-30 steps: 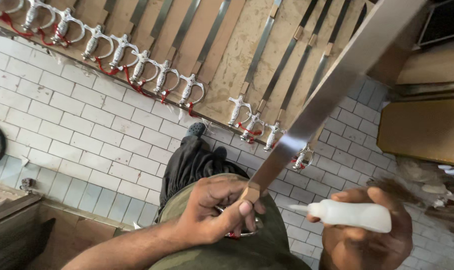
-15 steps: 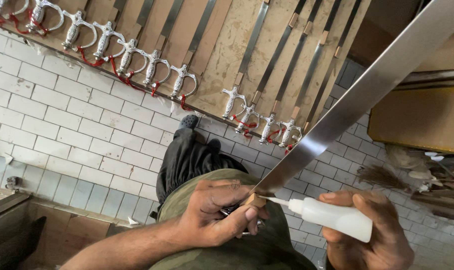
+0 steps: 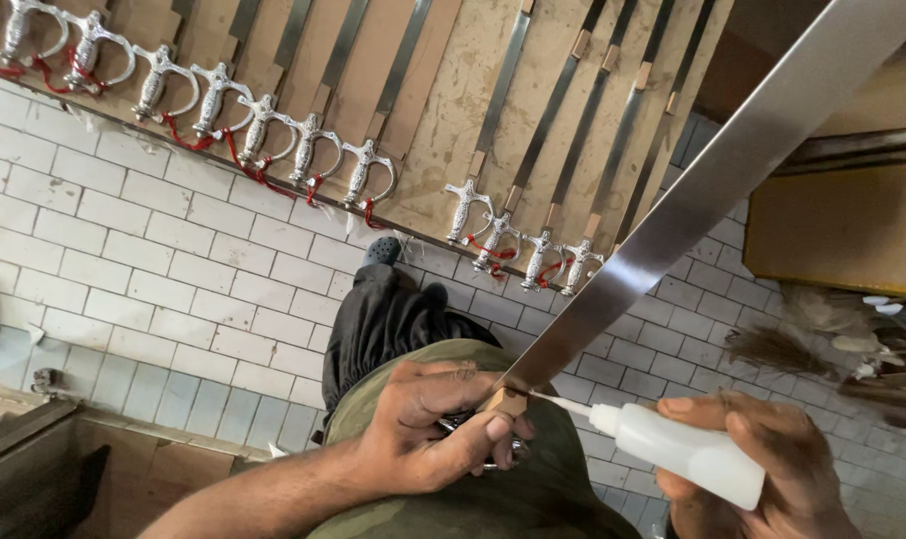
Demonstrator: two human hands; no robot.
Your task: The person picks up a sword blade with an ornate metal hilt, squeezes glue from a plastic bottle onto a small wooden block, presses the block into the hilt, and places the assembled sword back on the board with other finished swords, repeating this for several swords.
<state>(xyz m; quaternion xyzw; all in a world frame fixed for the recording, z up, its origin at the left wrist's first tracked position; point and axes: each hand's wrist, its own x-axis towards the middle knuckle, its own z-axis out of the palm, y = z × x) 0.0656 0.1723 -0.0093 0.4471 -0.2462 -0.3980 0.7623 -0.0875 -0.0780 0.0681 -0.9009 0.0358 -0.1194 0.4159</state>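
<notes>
My left hand point(image 3: 435, 427) grips the silver hilt of a sword at the base of its blade, where a small tan collar point(image 3: 506, 400) sits. The long steel blade point(image 3: 692, 200) rises diagonally to the upper right corner. My right hand point(image 3: 762, 474) holds a white squeeze bottle point(image 3: 677, 449) with its thin nozzle tip touching the tan collar. Below the hands are my olive camouflage trousers point(image 3: 513, 499).
Several finished swords with silver guards and red cords point(image 3: 303, 150) lie in a row on a wooden board point(image 3: 453, 120) across the white tiled floor point(image 3: 153, 269). A brown box point(image 3: 852, 230) sits at the right, a broom point(image 3: 822, 349) beneath it.
My right hand has brought the bottle in from the right until its nozzle touches the collar at the blade's base. The view has shifted slightly; the left hand keeps its grip.
</notes>
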